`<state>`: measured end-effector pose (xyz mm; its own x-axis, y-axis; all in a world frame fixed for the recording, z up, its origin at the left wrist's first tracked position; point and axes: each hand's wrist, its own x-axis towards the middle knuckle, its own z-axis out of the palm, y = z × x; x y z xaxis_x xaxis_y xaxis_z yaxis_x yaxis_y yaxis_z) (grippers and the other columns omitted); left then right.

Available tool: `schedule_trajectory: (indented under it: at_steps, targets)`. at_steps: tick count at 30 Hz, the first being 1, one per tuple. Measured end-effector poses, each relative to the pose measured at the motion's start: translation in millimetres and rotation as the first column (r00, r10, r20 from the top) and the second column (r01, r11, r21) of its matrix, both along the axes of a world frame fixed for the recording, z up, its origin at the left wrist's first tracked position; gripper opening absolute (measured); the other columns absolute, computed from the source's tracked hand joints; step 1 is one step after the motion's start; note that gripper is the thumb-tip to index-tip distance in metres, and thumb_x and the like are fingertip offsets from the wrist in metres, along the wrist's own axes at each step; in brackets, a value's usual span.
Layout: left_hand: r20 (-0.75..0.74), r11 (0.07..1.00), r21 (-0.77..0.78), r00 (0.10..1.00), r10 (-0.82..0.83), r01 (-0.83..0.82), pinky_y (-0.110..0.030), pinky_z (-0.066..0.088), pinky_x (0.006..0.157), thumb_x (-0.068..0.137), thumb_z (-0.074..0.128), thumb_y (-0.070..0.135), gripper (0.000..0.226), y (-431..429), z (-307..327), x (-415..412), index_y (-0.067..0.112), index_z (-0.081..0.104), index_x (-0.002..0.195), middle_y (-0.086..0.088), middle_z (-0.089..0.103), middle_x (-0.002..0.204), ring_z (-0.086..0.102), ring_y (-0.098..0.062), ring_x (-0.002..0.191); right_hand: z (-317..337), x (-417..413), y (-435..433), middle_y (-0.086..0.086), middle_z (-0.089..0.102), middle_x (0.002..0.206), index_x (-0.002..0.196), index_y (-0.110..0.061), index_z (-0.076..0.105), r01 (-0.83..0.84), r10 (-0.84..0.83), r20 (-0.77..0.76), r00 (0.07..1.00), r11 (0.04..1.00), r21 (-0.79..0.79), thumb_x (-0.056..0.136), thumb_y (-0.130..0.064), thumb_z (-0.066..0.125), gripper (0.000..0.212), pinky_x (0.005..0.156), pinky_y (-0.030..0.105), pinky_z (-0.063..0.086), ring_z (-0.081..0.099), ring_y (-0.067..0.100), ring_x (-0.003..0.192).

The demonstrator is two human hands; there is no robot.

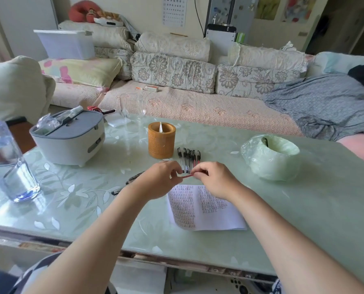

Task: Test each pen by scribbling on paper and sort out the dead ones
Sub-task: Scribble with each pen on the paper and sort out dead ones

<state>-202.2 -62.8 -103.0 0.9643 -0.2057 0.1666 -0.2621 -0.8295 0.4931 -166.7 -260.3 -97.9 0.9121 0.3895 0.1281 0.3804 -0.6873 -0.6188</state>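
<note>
The left arm (104,236) and the right arm (282,230) are closest, reaching out from the near edge over the green table (304,209). The left hand (159,180) and the right hand (216,180) meet in the middle, just above the table. Between them is a thin red pen (187,176), lying almost flat. The left hand pinches its left end with curled fingers. The right hand pinches its right end the same way.

Just below the hands lies a sheet of paper (206,209) with rows of small marks on it. Just past the hands is a row of pens (189,159), side by side on the table, with their caps pointing away. Some dark pens (134,177) lie apart to the left, partly hidden by the left wrist.

A round brown pen cup (161,141) stands just left of the row, a little farther back. To the right sits a small bin (270,158) lined with a pale green bag. Far left stands a grey box with a lid (68,141), and nearer on the left is a clear water bottle (9,166). A flowery sofa (176,102) runs along the far side of the table.
</note>
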Motion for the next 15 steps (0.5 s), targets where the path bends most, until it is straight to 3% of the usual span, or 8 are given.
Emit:
schedule_trajectory:
  at_steps: [2,5,9,12,15]
  targets:
    - [-0.054,1.000,0.025,0.998,0.017,-0.016,-0.018,0.043,0.065,0.093,0.060,0.029,0.017,2,3,-4,0.021,0.065,0.108,0.010,0.061,0.090,0.056,-0.005,0.077,3,-5,-12,-0.015,0.059,0.074,0.097,-0.025,0.073,0.065,-0.065,0.005,0.998,0.998,0.013,0.095,-0.023,0.059,0.014,0.058,0.022,0.036,0.051,0.005,0.065]
    - [-0.090,0.999,0.035,0.996,0.007,-0.004,-0.015,0.037,0.058,0.095,0.058,0.030,0.015,6,4,-10,0.023,0.068,0.104,0.016,0.056,0.079,0.054,-0.003,0.071,5,-14,-27,-0.013,0.063,0.089,0.098,-0.026,0.070,0.114,-0.113,0.013,0.993,0.993,-0.042,0.097,-0.024,0.055,0.016,0.071,0.025,0.042,0.058,0.011,0.085]
    - [-0.066,1.000,0.016,0.998,-0.008,0.009,-0.010,0.041,0.062,0.092,0.063,0.030,0.013,-5,-1,-21,0.023,0.069,0.102,0.015,0.063,0.086,0.057,0.001,0.074,4,-30,-38,-0.012,0.061,0.097,0.097,-0.028,0.066,0.106,-0.090,0.089,0.992,0.975,-0.194,0.095,-0.019,0.050,0.018,0.089,0.031,0.043,0.053,0.016,0.103]
    - [-0.022,0.998,-0.006,0.998,-0.066,0.066,-0.020,0.051,0.071,0.088,0.069,0.030,0.012,-23,-5,-26,0.024,0.070,0.099,0.012,0.066,0.088,0.060,-0.002,0.078,3,-46,-40,-0.014,0.058,0.089,0.097,-0.030,0.064,0.073,-0.047,0.128,0.991,0.977,-0.202,0.092,-0.017,0.049,0.020,0.082,0.029,0.041,0.052,0.016,0.100]
    - [0.034,0.992,-0.055,0.993,-0.113,0.115,-0.019,0.046,0.065,0.083,0.074,0.027,0.010,-43,-7,-27,0.026,0.070,0.092,0.015,0.064,0.081,0.059,-0.001,0.072,-1,-59,-37,-0.006,0.059,0.089,0.102,-0.025,0.066,0.024,0.008,0.128,0.992,0.968,-0.248,0.095,-0.027,0.049,0.019,0.072,0.029,0.035,0.053,0.019,0.090]
